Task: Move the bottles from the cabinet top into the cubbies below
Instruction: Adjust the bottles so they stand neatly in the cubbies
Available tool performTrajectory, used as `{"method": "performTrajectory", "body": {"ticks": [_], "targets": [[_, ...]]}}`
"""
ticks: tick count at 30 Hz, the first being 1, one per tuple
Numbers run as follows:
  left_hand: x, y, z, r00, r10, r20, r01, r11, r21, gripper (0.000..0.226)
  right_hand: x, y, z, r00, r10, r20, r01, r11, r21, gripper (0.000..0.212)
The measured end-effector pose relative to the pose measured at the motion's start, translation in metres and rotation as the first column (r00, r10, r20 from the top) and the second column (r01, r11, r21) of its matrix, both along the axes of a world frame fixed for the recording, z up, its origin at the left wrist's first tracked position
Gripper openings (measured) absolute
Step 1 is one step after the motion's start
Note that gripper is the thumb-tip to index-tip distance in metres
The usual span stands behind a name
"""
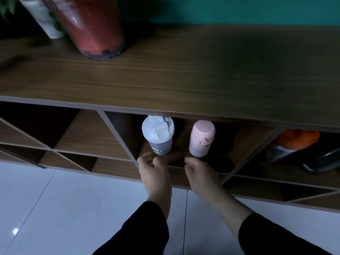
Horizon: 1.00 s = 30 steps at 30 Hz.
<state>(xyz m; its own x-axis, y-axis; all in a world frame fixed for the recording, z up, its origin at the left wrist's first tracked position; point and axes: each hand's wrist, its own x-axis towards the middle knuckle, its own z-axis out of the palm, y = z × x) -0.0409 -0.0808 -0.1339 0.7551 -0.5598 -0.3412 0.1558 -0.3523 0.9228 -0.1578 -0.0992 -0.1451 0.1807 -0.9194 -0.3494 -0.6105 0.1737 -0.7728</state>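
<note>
Left hand: the left hand reaches in from below, back of the hand up, fingers loosely curled at the front lip of the middle cubby. It is released and grips nothing; its fingertips sit just below the base of the white-lidded bottle, and motion blur hides whether they touch it.

Right hand: the right hand lies parallel to the left and just beside it, fingers bent downward and empty. Its fingertips are close under the pink bottle; contact cannot be told.

Sleeves: both forearms are bare near the wrist, with dark sleeves further back.

White-lidded bottle: upright in the left part of the middle cubby, dark body, white flip lid close under the cabinet top.

Pink bottle: upright in the same cubby, right of the white-lidded bottle and apart from it.

Cabinet top: 1 large red bottle stands at the far left; it appears to lean in the wide-angle view. A white container sits behind it, and green leaves show in the corner.

Right cubby: an orange item and a dark bottle lying tilted; details too dim to read.

Left cubbies: slanted wooden dividers separate the compartments.

Surroundings: a teal wall behind, pale floor tiles beneath the arms.

In the way: the front edge of the cabinet top overhangs both lids.
</note>
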Motion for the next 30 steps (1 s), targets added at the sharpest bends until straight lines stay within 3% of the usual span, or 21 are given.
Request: {"method": "performTrajectory", "body": {"ticks": [3,5,8,14,17,21,25,30], "targets": [[0.019,-0.006,0.001,0.996,-0.083,-0.045,0.079,0.994,-0.08,0.059,0.021,-0.012,-0.003,0.991,-0.008,0.137,0.007,1.0,0.009,0.053],[0.025,-0.01,0.008,0.983,-0.161,-0.093,0.151,0.982,-0.112,0.065,0.032,-0.024,-0.002,0.982,-0.014,0.186,0.018,1.0,-0.02,0.066],[0.037,-0.013,0.004,0.954,-0.275,-0.116,0.254,0.952,-0.171,0.06,0.049,-0.041,-0.007,0.969,0.004,0.246,0.003,1.0,-0.03,0.08],[0.05,-0.026,0.005,0.926,-0.299,-0.229,0.266,0.95,-0.165,0.044,0.06,-0.039,-0.007,0.943,-0.06,0.326,0.078,0.996,-0.041,0.069],[0.057,-0.032,0.008,0.913,-0.269,-0.307,0.24,0.962,-0.129,0.051,0.058,-0.031,-0.003,0.949,-0.093,0.303,0.121,0.99,-0.076,0.067],[0.056,-0.024,0.007,0.923,-0.231,-0.309,0.179,0.965,-0.19,0.05,0.058,-0.033,-0.004,0.953,-0.062,0.296,0.083,0.995,-0.06,0.076],[0.055,-0.023,0.004,0.91,-0.32,-0.264,0.276,0.942,-0.188,0.041,0.061,-0.031,-0.013,0.955,-0.021,0.295,0.041,0.997,-0.063,0.077],[0.059,-0.033,-0.002,0.896,-0.314,-0.314,0.262,0.945,-0.197,0.041,0.061,-0.034,-0.025,0.948,-0.011,0.318,0.026,0.999,-0.043,0.081]]}}
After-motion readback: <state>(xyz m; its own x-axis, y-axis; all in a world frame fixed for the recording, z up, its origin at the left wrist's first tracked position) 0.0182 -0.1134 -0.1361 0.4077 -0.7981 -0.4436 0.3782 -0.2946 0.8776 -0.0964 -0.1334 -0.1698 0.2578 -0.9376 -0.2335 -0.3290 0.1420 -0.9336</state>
